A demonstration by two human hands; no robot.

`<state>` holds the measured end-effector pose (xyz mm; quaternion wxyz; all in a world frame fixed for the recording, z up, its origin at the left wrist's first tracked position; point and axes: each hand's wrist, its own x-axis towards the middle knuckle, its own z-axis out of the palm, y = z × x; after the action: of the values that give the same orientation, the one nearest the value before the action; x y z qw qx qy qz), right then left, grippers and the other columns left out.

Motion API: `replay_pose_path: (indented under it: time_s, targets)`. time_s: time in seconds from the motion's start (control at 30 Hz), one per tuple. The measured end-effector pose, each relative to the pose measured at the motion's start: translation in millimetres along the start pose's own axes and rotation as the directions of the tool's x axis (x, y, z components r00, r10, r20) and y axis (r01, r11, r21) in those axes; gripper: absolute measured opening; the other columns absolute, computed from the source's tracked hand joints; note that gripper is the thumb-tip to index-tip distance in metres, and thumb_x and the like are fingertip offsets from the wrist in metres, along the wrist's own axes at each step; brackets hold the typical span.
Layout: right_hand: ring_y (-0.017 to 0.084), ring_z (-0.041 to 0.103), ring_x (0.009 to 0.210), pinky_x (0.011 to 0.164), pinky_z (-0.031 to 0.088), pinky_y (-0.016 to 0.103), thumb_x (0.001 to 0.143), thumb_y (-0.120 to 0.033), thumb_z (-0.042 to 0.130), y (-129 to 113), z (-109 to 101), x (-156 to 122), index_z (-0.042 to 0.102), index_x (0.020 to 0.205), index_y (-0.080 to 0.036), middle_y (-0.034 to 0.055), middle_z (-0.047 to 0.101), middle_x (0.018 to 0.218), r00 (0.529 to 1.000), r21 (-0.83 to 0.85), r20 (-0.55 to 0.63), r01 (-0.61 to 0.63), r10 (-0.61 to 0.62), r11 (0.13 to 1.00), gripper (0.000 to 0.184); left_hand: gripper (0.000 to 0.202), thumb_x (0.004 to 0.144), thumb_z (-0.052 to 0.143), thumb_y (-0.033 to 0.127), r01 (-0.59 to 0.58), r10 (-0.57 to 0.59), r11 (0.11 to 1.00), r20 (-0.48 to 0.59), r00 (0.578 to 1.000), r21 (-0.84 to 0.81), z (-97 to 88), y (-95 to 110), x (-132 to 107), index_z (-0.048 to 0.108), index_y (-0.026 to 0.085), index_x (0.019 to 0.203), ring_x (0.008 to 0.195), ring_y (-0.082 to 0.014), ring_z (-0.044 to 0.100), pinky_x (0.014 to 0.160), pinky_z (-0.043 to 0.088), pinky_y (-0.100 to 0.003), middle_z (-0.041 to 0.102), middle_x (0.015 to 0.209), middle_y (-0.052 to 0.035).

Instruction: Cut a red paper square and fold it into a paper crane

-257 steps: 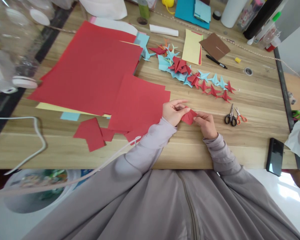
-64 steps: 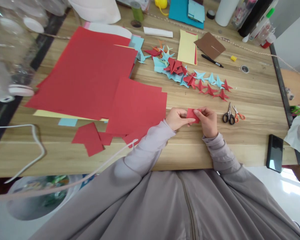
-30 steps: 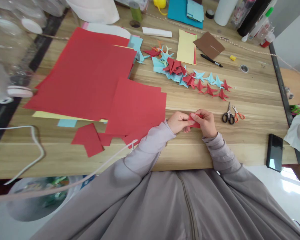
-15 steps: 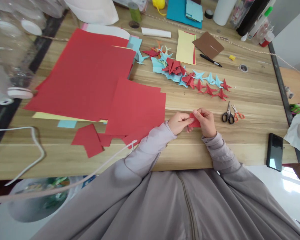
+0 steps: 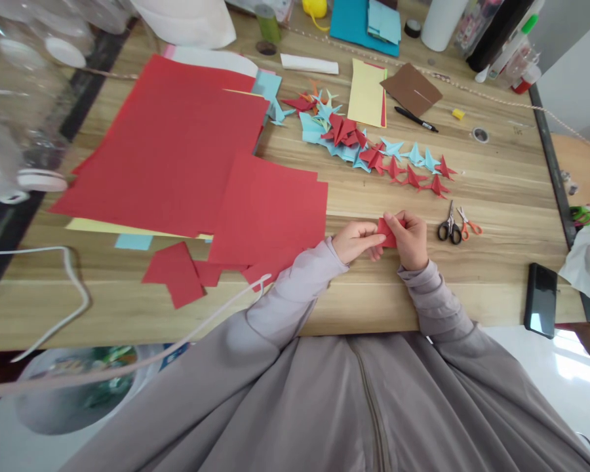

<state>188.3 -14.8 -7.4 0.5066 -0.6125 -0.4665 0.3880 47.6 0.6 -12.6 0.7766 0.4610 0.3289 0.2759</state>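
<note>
A small folded piece of red paper (image 5: 387, 232) is pinched between my two hands, above the front part of the table. My left hand (image 5: 356, 242) grips its left side with thumb and fingers. On its right side my right hand (image 5: 409, 239) holds it, thumb laid across the upper part. My fingers hide some of its folds. Beyond my hands lies a row of red and light blue folded paper cranes (image 5: 393, 164). Large red paper sheets (image 5: 177, 151) are stacked to the left, with smaller red pieces (image 5: 176, 274) in front of them.
Black-handled scissors (image 5: 450, 226) and orange-handled scissors (image 5: 467, 224) lie to the right of my hands. A phone (image 5: 541, 298) rests at the right front edge. Yellow paper (image 5: 367, 95), brown paper (image 5: 413, 90) and a black pen (image 5: 415, 119) lie farther back. A white cable (image 5: 73, 282) crosses the left side.
The fingers have shifted slightly on the red paper, and more of its upper left corner shows. Both hands stay in nearly the same place.
</note>
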Motion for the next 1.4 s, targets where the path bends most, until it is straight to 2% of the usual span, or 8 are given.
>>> replay_pose_path:
  time_s: [0.27, 0.53, 0.63, 0.8, 0.97, 1.07, 1.27, 1.4]
  targets:
    - [0.009, 0.052, 0.057, 0.057, 0.044, 0.024, 0.059, -0.039, 0.079, -2.9, 0.3, -1.6, 0.061, 0.071, -0.018, -0.0029, 0.061, 0.064, 0.99, 0.192, 0.137, -0.051, 0.025, 0.98, 0.031, 0.028, 0.072, 0.069, 0.034, -0.138, 0.139, 0.99, -0.131, 0.982, 0.016, 0.7, 5.6, -2.8, 0.055, 0.013, 0.061, 0.041, -0.0099, 0.057, 0.045, 0.048, -0.023, 0.061, 0.052, -0.001]
    - [0.008, 0.044, 0.043, 0.044, 0.036, 0.023, 0.076, -0.053, 0.061, -0.7, -3.6, -0.7, 0.058, 0.051, -0.018, -0.0023, 0.053, 0.046, 0.994, 0.125, 0.11, -0.001, -0.013, 0.992, 0.043, 0.038, 0.067, 0.071, 0.047, -0.19, 0.192, 0.981, -0.077, 0.978, 0.031, -3.6, 6.7, -3.9, 0.058, 0.012, 0.061, 0.04, -0.0118, 0.056, 0.042, 0.047, -0.025, 0.061, 0.051, -0.0031]
    - [0.008, 0.044, 0.044, 0.046, 0.038, 0.022, 0.078, -0.056, 0.057, 2.7, -3.7, 1.5, 0.056, 0.052, -0.017, -0.0041, 0.047, 0.044, 0.997, 0.12, 0.072, -0.003, -0.005, 0.993, 0.047, 0.036, 0.07, 0.069, 0.044, -0.214, 0.228, 0.972, -0.16, 0.96, 0.1, -2.8, 3.4, -1.6, 0.055, 0.014, 0.057, 0.04, -0.0106, 0.055, 0.043, 0.045, -0.023, 0.06, 0.05, -0.002]
    - [0.009, 0.055, 0.054, 0.056, 0.047, 0.023, 0.075, -0.057, 0.06, 9.2, -2.2, 5.9, 0.064, 0.077, -0.018, -0.0027, 0.058, 0.059, 0.999, 0.203, 0.007, -0.044, 0.043, 0.978, 0.04, 0.015, 0.074, 0.065, 0.031, -0.286, 0.434, 0.889, -0.459, 0.775, 0.357, -6.4, -9.0, 6.8, 0.059, 0.017, 0.07, 0.038, -0.0069, 0.047, 0.042, 0.037, -0.019, 0.045, 0.044, 0.0078]
    - [0.01, 0.059, 0.058, 0.058, 0.049, 0.024, 0.072, -0.053, 0.065, 8.4, 0.7, 4.8, 0.064, 0.078, -0.018, 0.0001, 0.065, 0.068, 0.996, 0.2, 0.057, -0.077, 0.066, 0.977, 0.036, 0.013, 0.073, 0.064, 0.027, -0.346, 0.566, 0.81, -0.475, 0.674, 0.474, -10.7, -13.6, 9.1, 0.063, 0.018, 0.082, 0.044, -0.0061, 0.049, 0.046, 0.038, -0.019, 0.048, 0.054, 0.007]
    - [0.01, 0.06, 0.059, 0.059, 0.05, 0.024, 0.071, -0.05, 0.068, 8.3, 2.0, 4.2, 0.064, 0.081, -0.018, -0.0004, 0.066, 0.072, 0.997, 0.22, 0.045, -0.069, 0.06, 0.973, 0.034, 0.017, 0.074, 0.064, 0.032, -0.367, 0.508, 0.858, -0.488, 0.71, 0.359, -7.9, -7.7, 6.1, 0.059, 0.017, 0.082, 0.041, -0.0073, 0.05, 0.044, 0.04, -0.02, 0.052, 0.051, 0.0064]
    - [0.009, 0.057, 0.053, 0.054, 0.048, 0.023, 0.07, -0.043, 0.071, 7.2, 1.6, 3.2, 0.066, 0.081, -0.019, -0.0023, 0.066, 0.066, 0.994, 0.276, 0.113, -0.028, -0.003, 0.961, 0.027, 0.027, 0.071, 0.067, 0.038, -0.225, 0.235, 0.972, -0.264, 0.935, 0.067, -2.5, -5.1, 4.1, 0.054, 0.015, 0.079, 0.045, -0.0132, 0.06, 0.047, 0.049, -0.026, 0.065, 0.057, -0.0015]
    - [0.011, 0.06, 0.059, 0.059, 0.051, 0.025, 0.069, -0.035, 0.073, 3.5, -0.4, 1.1, 0.069, 0.078, -0.02, -0.0016, 0.069, 0.069, 0.991, 0.283, 0.125, 0.002, -0.039, 0.959, 0.018, 0.025, 0.068, 0.07, 0.034, -0.274, 0.311, 0.949, -0.319, 0.895, 0.156, -5.4, -8.8, 8.3, 0.062, 0.014, 0.082, 0.06, -0.0152, 0.064, 0.057, 0.052, -0.028, 0.068, 0.066, -0.0033]
